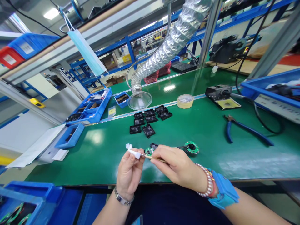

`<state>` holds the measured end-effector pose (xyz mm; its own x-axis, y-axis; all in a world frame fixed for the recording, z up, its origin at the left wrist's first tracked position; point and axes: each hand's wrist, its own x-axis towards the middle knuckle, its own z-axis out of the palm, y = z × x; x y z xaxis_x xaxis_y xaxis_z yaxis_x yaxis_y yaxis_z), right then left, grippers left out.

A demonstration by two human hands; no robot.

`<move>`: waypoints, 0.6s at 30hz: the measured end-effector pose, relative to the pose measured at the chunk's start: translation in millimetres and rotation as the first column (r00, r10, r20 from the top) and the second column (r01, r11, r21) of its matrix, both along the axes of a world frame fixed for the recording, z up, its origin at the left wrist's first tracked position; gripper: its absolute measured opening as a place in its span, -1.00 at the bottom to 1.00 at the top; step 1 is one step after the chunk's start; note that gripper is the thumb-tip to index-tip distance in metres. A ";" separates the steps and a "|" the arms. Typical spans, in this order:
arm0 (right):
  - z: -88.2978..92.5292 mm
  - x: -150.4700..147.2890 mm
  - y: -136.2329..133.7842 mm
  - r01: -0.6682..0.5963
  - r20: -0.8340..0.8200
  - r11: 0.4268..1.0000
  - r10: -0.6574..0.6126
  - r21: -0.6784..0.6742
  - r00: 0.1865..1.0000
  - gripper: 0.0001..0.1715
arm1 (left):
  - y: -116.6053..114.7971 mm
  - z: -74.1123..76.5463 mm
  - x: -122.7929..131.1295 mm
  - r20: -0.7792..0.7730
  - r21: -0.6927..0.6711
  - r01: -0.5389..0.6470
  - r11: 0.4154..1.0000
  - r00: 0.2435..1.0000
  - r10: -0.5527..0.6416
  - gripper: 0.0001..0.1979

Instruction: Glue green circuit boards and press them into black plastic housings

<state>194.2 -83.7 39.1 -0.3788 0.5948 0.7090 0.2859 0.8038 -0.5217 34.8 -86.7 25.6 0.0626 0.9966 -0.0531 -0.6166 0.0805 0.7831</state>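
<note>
Between the thumb and fingers of my left hand (129, 175) is a small white plastic piece (134, 152) with a blocky part at each end. My right hand (179, 165) pinches a thin wood-coloured stick (148, 157), whose fine tip meets or nearly meets the white piece's right end. Just behind the fingers lies a small green circuit board (149, 152), partly hidden by my right hand. A black cable (181, 147) runs to a round green circuit board (192, 147) on the bench.
Several black plastic housings (148, 130) lie ahead on the green bench (105, 159). Behind them are a fume extraction funnel (140, 100) and a tape roll (185, 101). Blue-handled cutters (248, 129) and a soldering iron stand (221, 93) are right; blue bins (71, 136) stand left.
</note>
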 end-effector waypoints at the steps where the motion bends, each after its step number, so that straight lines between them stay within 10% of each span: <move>1: 0.3 0.1 -0.3 -0.004 -0.005 1.000 0.004 -0.007 1.000 -0.86 | 0.0 0.6 -0.2 0.006 0.000 -0.001 1.000 1.000 0.001 -0.76; 18: 3.1 3.8 -0.3 0.001 -0.078 0.991 -0.011 -0.135 0.997 -0.80 | 1.4 -0.1 -5.5 0.142 -0.067 -0.055 0.996 0.988 0.064 -0.79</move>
<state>198.0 -84.0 42.2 -0.3216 0.6888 0.6498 0.2447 0.7233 -0.6457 29.3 -85.3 25.5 0.0150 0.9938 -0.1099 -0.7277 0.0862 0.6805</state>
